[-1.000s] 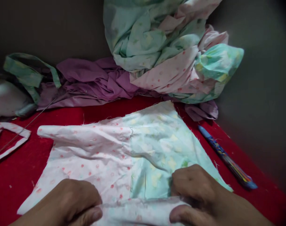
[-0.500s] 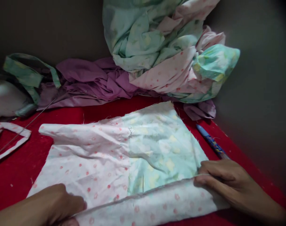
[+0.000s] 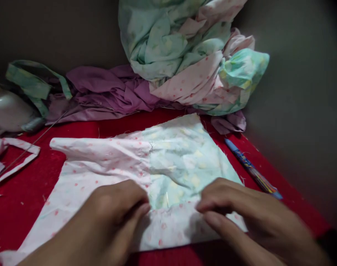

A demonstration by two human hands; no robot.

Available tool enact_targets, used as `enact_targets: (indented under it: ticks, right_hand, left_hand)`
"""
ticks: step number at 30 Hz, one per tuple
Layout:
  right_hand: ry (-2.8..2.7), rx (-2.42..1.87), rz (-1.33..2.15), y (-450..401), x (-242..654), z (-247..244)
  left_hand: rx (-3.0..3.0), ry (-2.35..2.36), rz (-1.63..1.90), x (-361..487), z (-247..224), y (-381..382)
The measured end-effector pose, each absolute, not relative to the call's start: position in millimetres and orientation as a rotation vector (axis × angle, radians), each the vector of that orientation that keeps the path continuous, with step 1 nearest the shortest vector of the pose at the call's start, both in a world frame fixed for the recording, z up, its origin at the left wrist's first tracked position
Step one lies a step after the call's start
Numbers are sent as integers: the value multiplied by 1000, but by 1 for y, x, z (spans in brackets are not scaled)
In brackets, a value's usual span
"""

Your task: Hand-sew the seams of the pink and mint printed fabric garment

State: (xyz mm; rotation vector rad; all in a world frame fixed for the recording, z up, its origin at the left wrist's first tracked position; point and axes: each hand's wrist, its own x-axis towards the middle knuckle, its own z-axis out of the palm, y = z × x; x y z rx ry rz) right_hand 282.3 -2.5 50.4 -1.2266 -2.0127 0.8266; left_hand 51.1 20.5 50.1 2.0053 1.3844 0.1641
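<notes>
A pieced fabric panel (image 3: 190, 162), white with red dots on the left and pale green with yellow patches on the right, lies on the red surface with its near edge folded up into a dotted band. A thin straight pin or needle (image 3: 167, 199) shows just above that fold. My left hand (image 3: 121, 207) is closed, thumb and forefinger pinching at the fold's edge left of it. To its right, my right hand (image 3: 235, 210) hovers over the band, slightly blurred, with thumb and forefinger a little apart. The other fingers of both hands are mostly hidden.
A blue patterned pen (image 3: 251, 168) lies right of the panel. Purple cloth (image 3: 113, 88) and a heap of green and pink printed fabric (image 3: 174, 55) sit at the back. At left are a shiny white rounded object (image 3: 9, 111) and a pale fabric strip (image 3: 21, 171).
Both hands have moved inward along the folded edge, closer to each other. The right hand has let go of the fold's right end. The folded band now lies flatter.
</notes>
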Motion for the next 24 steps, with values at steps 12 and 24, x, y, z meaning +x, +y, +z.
enact_targets:
  ticks: [12, 24]
  right_hand:
    - [-1399, -1255, 1558, 15, 258, -17]
    - [-1117, -1272, 1790, 23, 256, -3]
  left_hand:
    - [2259, 1556, -233, 111, 26, 25]
    - [1352, 1376, 257, 91, 17, 32]
